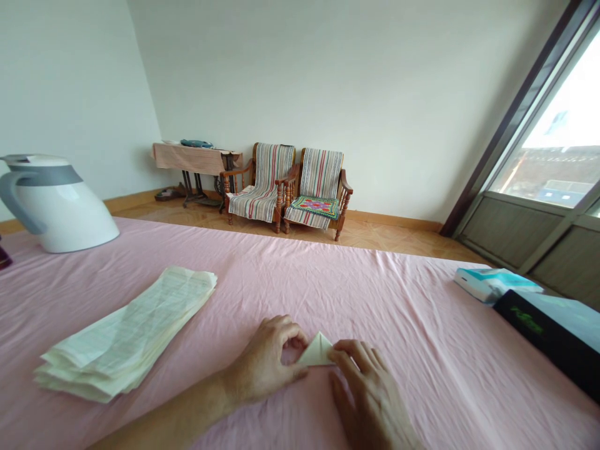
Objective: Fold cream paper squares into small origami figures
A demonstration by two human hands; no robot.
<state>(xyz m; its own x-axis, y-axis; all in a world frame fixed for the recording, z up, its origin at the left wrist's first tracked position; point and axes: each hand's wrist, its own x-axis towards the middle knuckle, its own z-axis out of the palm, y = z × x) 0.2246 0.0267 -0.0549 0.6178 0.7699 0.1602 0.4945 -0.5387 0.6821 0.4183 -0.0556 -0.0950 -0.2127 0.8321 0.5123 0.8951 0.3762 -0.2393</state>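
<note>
A small piece of pale folded paper (pixel 319 351), shaped like a triangle with a crease down its middle, lies on the pink cloth between my hands. My left hand (pixel 269 356) has curled fingers and a thumb at the paper's left corner, pinching it. At the right corner, my right hand (pixel 368 390) presses its bent fingertips on the paper, with the thumb lower down near the front edge. To the left lies a stack of long pale paper sheets (pixel 135 328) with faint lines, untouched by either hand.
The pink tablecloth (pixel 290 275) is wrinkled. A white and grey jug (pixel 70 206) stands at the left. On the right are a blue and white packet (pixel 492 284) and a black box (pixel 553 337). Beyond the table are two wooden armchairs (pixel 312 181) and a cloth-covered sewing table (pixel 197 159).
</note>
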